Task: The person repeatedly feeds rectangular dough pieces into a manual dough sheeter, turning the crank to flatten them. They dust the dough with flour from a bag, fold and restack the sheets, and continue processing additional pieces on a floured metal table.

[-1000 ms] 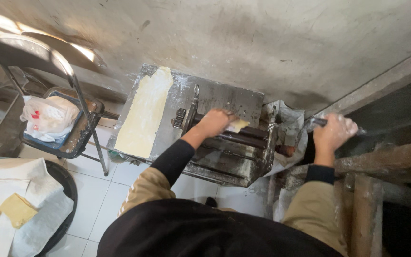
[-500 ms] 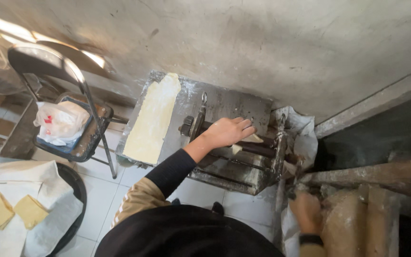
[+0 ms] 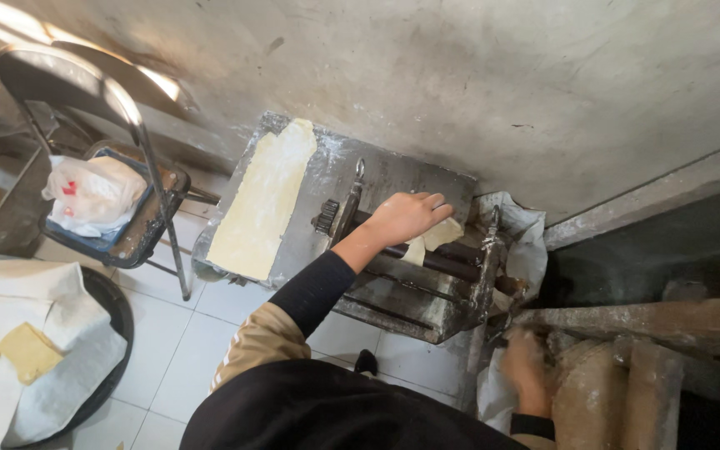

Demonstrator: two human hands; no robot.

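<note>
Left hand point(image 3: 408, 217) flat, unclenched, pressing dough piece point(image 3: 437, 237) onto roller point(image 3: 452, 262); roller axis crosswise. Right hand point(image 3: 528, 371) blurred, low at crank side, grip unclear.

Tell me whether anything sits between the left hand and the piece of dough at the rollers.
Nothing visible does. The left hand rests directly on the dough piece at the dark rollers of the metal machine. The right hand is blurred, low beside the machine, away from the dough.
</note>
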